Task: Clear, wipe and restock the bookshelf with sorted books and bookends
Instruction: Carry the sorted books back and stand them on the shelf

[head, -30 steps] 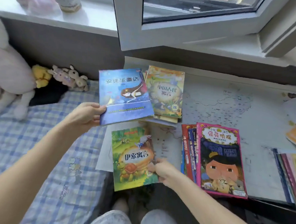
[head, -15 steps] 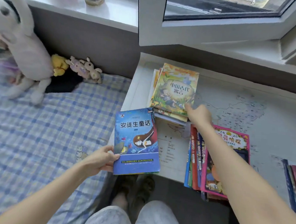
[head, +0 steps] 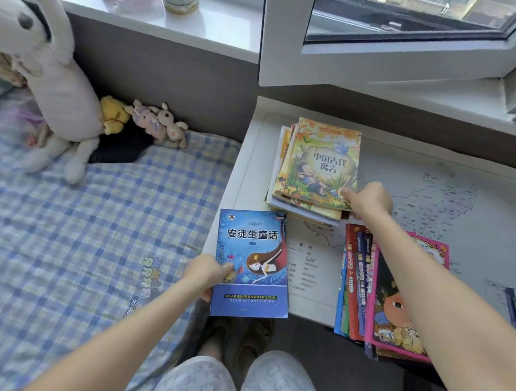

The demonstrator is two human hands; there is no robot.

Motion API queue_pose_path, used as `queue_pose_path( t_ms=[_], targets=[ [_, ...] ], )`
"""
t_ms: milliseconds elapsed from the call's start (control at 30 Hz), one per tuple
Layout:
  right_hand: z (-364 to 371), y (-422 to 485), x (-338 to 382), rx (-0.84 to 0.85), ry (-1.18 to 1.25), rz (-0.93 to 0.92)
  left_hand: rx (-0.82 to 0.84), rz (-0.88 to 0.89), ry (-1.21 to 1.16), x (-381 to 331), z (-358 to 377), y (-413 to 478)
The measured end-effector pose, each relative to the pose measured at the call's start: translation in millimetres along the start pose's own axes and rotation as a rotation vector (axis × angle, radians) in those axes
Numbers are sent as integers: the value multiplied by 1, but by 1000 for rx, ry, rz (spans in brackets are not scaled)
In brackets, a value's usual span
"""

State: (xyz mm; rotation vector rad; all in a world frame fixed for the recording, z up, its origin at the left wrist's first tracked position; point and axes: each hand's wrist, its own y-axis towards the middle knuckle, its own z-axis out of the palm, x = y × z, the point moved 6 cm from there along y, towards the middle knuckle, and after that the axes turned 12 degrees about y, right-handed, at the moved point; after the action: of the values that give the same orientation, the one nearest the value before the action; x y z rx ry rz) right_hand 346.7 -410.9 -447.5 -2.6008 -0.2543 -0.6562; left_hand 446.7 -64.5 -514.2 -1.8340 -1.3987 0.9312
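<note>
Head view: nearest the body, the blue book (head: 251, 264) was held by the left hand (head: 206, 278), which was clamped on its left edge with the thumb laid over the cover. The book was kept face up at the near left corner of the desk (head: 247, 152), its long axis running away from the person. To its right, and apart from it, a pink-covered pile (head: 395, 294) was seen lying under the outstretched right forearm. Farther off, beyond the blue book and a little to the right, the stack of picture books (head: 319, 165) was set lengthwise in much the same direction, slightly fanned. Its near right corner was met by the right hand (head: 368, 200). Whether that corner was gripped or only touched could not be told, the fingers being hidden behind the hand. The right hand was thus judged the nearer to the stack, and a short forward carry was judged enough for the blue book to be laid on it.
</note>
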Motion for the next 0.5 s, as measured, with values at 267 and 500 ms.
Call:
queue_pose_path(
  t_ms=[267,500],
  targets=[
    [-49,-86,24,84,482,-266,52,-83,-309,13,-10,14],
    [41,-170,-2,414,477,-152,-215,240,-726,-9,-87,21]
  ],
)
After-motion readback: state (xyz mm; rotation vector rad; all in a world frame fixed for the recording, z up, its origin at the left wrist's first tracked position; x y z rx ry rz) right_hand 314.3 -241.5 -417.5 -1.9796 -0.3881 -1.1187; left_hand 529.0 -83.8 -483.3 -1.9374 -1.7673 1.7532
